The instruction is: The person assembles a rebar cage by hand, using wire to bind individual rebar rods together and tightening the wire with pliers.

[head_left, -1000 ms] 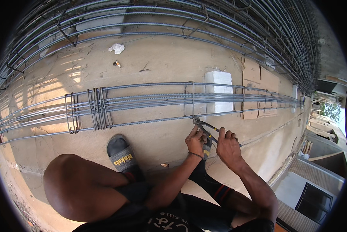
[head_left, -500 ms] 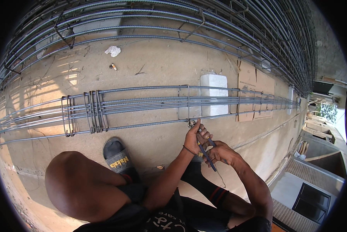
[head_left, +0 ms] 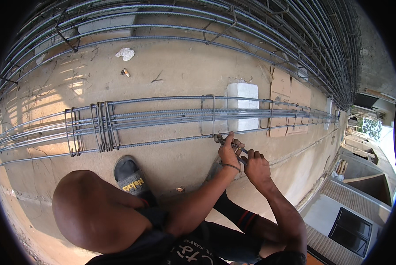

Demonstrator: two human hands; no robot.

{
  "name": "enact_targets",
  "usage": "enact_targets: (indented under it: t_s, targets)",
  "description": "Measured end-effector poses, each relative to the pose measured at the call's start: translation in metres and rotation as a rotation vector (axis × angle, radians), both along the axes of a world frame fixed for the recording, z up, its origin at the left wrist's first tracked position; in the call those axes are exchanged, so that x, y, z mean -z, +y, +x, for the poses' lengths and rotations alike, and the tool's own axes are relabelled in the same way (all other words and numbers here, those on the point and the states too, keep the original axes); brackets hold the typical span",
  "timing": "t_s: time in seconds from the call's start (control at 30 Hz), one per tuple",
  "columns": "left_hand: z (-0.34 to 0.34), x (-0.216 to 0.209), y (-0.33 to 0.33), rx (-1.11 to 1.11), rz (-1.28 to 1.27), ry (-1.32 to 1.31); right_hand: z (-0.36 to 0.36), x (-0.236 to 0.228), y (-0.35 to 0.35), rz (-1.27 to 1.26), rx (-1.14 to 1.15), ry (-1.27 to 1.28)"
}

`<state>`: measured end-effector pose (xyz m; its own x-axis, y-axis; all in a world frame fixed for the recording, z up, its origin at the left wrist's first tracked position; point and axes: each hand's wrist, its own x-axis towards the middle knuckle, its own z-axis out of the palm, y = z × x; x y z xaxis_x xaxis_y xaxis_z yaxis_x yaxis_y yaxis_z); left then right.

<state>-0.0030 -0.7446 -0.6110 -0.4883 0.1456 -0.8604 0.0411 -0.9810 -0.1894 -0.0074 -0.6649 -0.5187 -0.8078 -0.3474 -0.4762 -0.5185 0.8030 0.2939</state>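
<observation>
A long cage of ribbed steel bars [head_left: 162, 142] with thin square stirrups [head_left: 213, 115] runs left to right in front of me. Dark-handled pincers [head_left: 243, 151] slant up to the near bar, where their head meets the foot of one stirrup. My left hand [head_left: 229, 152] is closed around the front part of the tool, its index finger reaching to the bar. Behind it, my right hand [head_left: 256, 168] is a closed grip on the handles. The fingers cover most of the pincers, and any wire at the jaws is too small to make out.
Several stirrups [head_left: 103, 126] are bunched at the left of the cage. A white block [head_left: 243, 92] and flat cardboard [head_left: 290, 92] lie under it. Stacked rebar cages [head_left: 171, 31] fill the far side. My sandalled foot [head_left: 129, 173] stands near the bars.
My right hand has moved up and closed on the pincers' handles. The tool's head now meets the bar at the stirrup. The wire end that hung below my right hand no longer shows.
</observation>
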Motion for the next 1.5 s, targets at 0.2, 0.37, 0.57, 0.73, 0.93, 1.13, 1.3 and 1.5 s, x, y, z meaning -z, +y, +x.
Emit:
enact_targets:
  t_s: [0.2, 0.37, 0.57, 0.73, 0.93, 1.13, 1.3, 1.5]
  targets:
    - [0.009, 0.017, 0.015, 0.140, -0.386, 0.189, -0.044, 0.012, 0.014, -0.107, -0.039, -0.173]
    - [0.012, 0.011, 0.006, 0.278, -0.391, 0.255, -0.054, 0.017, 0.025, -0.185, -0.067, -0.220]
    - [0.040, 0.016, -0.020, 0.154, -0.096, 0.393, -0.021, 0.005, 0.003, -0.190, 0.867, -0.950]
    - [0.031, 0.007, -0.022, 0.216, 0.267, 0.374, -0.018, -0.009, 0.003, -0.439, 1.294, -1.271]
    - [-0.003, -0.010, -0.018, 0.082, 0.224, -0.008, -0.008, -0.056, -0.035, -0.078, 0.137, -0.210]
    - [-0.022, -0.016, -0.009, 0.007, 0.315, -0.086, 0.005, -0.019, -0.018, 0.198, -0.151, 0.173]
    - [0.007, -0.010, -0.003, -0.026, 0.188, -0.074, -0.019, -0.010, -0.006, 0.113, -0.020, -0.093]
    - [0.039, 0.013, -0.021, 0.105, 0.323, 0.485, -0.012, -0.012, -0.016, -0.386, 1.204, -1.077]
